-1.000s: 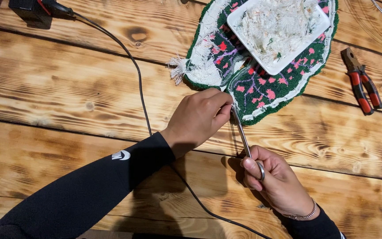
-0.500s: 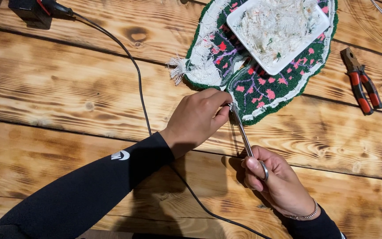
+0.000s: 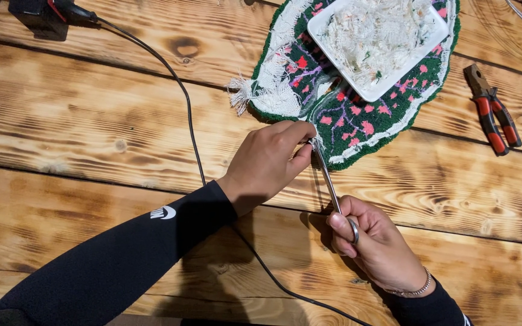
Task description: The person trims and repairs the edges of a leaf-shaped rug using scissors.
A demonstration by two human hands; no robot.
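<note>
Clamped around the ringed handle of long thin scissors (image 3: 332, 187): right hand (image 3: 377, 244), fingers curled shut, thumb laid along the metal shaft; blades running up toward 11 o'clock, tips meeting the left hand's fingertips. Pinched together at the scissor tips: left hand (image 3: 267, 164), thumb and forefinger closed on a small tuft of pale yarn (image 3: 315, 143) right at the lower edge of the tufted rug (image 3: 357, 118); whether blades stand apart or together, cannot tell, hidden by the fingers. Lying at 12 to 1 o'clock from the hands on the plank table (image 3: 80, 133): oval rug, green with pink flowers and a white border, frayed white fringe at its 9 o'clock end. Resting on the rug's upper part: white rectangular dish (image 3: 421, 51), filled with a heap of pale yarn trimmings (image 3: 376, 30). Well apart at 2 o'clock: red-handled pliers (image 3: 493, 111). Trailing from 11 o'clock under the left forearm: black cable (image 3: 185, 111).
</note>
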